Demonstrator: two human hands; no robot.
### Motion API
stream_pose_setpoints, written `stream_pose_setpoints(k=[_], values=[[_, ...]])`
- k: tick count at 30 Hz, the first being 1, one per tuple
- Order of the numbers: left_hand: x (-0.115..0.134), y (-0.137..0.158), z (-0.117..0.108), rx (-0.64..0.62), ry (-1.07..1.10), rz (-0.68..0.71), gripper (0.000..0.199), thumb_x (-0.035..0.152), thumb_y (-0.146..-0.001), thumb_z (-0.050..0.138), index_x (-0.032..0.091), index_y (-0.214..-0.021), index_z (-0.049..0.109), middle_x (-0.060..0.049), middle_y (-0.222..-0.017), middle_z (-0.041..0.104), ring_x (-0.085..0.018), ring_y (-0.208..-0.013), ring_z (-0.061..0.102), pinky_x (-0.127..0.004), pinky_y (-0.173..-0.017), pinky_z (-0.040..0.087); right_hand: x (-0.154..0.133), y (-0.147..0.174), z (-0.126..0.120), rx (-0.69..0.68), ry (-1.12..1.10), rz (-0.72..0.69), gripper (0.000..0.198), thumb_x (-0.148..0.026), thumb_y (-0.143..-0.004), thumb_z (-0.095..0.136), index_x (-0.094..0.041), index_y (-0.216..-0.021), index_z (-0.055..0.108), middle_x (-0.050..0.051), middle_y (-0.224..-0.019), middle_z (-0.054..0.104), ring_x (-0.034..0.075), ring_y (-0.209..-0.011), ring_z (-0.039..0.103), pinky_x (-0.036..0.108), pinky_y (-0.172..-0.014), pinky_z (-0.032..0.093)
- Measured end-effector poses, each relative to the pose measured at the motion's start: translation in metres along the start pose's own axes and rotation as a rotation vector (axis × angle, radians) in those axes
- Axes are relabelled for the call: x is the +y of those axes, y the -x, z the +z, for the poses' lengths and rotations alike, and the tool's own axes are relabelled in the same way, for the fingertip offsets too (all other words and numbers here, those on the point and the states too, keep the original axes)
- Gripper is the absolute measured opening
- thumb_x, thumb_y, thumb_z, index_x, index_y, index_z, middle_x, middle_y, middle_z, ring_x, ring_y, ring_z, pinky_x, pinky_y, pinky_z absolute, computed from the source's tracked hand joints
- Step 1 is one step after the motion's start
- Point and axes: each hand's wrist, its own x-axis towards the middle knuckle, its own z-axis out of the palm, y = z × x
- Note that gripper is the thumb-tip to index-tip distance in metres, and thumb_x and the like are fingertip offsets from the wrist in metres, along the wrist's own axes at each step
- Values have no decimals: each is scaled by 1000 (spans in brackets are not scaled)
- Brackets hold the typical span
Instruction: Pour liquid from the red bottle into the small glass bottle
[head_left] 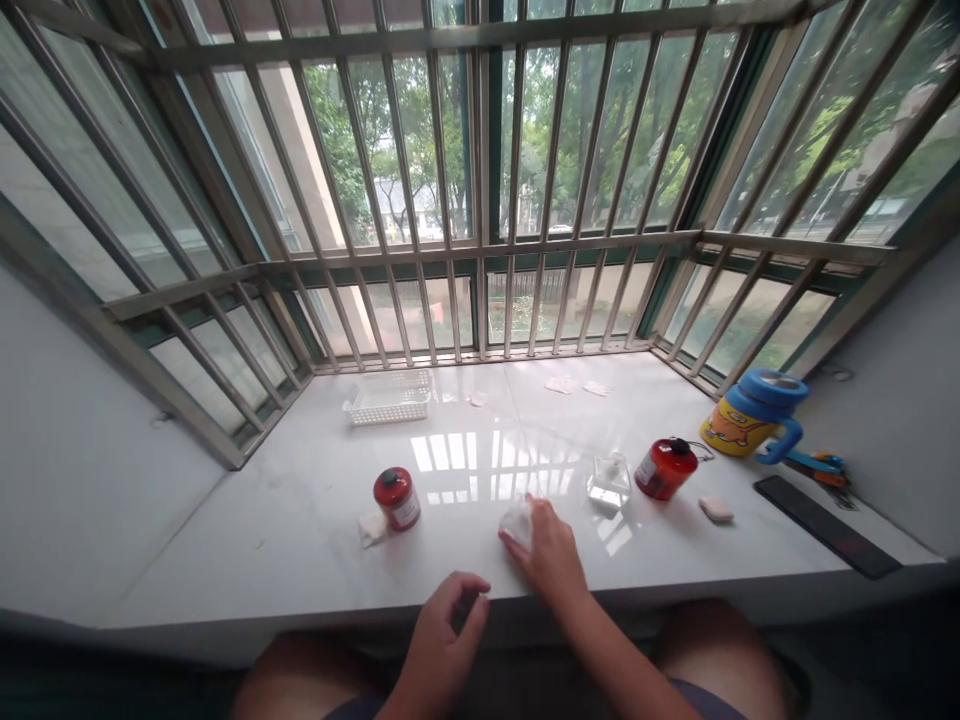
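Observation:
At the front middle of the white counter (315, 540), my right hand (555, 560) is closed round a whitish, partly see-through thing (516, 522) resting on the surface; its kind is unclear. Lower and to the left, my left hand (450, 625) hangs by the counter's front edge, thumb and forefinger curled close together. A tiny pale bit may be between those fingertips. To the left stands a red jar with a black cap (396, 498), a pale folded cloth (372, 529) beside it. A clear square glass container (608, 483) is right of my right hand.
Another red jar (666, 469), a pale pad (715, 510), a blue-yellow mug (750, 415), blue-orange tools (825, 466) and a dark flat bar (825, 525) lie right. A white basket (388, 400) and pale scraps (559, 385) sit near the barred window (480, 250).

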Motion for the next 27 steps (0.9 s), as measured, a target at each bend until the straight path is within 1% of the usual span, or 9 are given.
stream_pose_setpoints(k=[3, 5, 7, 10, 15, 19, 23, 25, 27], values=[[-5, -14, -6, 10, -68, 126, 41, 46, -102, 59, 25, -137, 64, -13, -134, 70, -29, -122, 67, -42, -102, 57, -27, 37, 4, -31, -75, -81, 62, -47, -100, 68, -21, -150, 41, 14, -129, 66, 33, -113, 68, 48, -95, 53], [-10, -24, -8, -29, -125, 191, 48, 41, -101, 61, 26, -147, 59, -14, -151, 62, -31, -139, 59, -50, -117, 51, -38, 44, 5, -31, -101, -92, 59, -39, -99, 67, -21, -149, 41, 14, -129, 67, 32, -111, 68, 48, -95, 53], [-12, -36, -8, -69, -170, 221, 50, 39, -101, 60, 27, -149, 58, -14, -159, 56, -32, -148, 53, -55, -126, 43, -44, 39, 8, -22, -113, -93, 57, -32, -97, 67, -21, -147, 42, 13, -128, 67, 31, -109, 69, 48, -94, 53], [-13, -57, -6, -87, -205, 216, 52, 38, -101, 58, 27, -152, 57, -13, -162, 54, -32, -152, 49, -57, -130, 39, -45, 21, 16, -2, -126, -114, 57, -28, -95, 67, -21, -146, 43, 13, -127, 68, 31, -110, 69, 46, -95, 51], [-14, -97, 4, 22, -200, 139, 56, 32, -99, 54, 21, -154, 55, -13, -165, 51, -32, -156, 45, -56, -132, 34, -43, -14, 38, 30, -114, -111, 52, -15, -92, 55, -20, -143, 48, 12, -125, 69, 28, -112, 69, 41, -92, 49], [-19, -116, 11, 122, -149, 138, 50, 28, -98, 51, 19, -145, 63, -14, -161, 57, -30, -151, 51, -51, -131, 37, -40, -27, 53, 44, -122, -79, 47, -12, -94, 50, -21, -139, 54, 11, -123, 71, 26, -111, 70, 37, -91, 48], [-19, -119, 12, 183, -115, 138, 37, 30, -95, 56, 20, -128, 69, -13, -153, 63, -30, -145, 57, -49, -126, 42, -37, -27, 64, 99, -125, -79, 50, -11, -91, 51, -22, -139, 57, 11, -125, 72, 28, -115, 70, 38, -91, 51], [-17, -118, 12, 213, -93, 90, 33, 36, -94, 59, 20, -121, 68, -15, -148, 65, -32, -138, 62, -50, -114, 52, -36, -26, 67, 122, -115, -85, 52, -10, -90, 51, -23, -140, 59, 11, -127, 72, 28, -119, 69, 39, -92, 53], [-15, -117, 12, 237, -57, 27, 34, 44, -93, 62, 20, -117, 65, -17, -146, 66, -33, -128, 67, -46, -96, 59, -37, -25, 68, 135, -100, -85, 55, -10, -88, 52, -25, -141, 59, 11, -129, 72, 29, -122, 68, 41, -94, 54]])
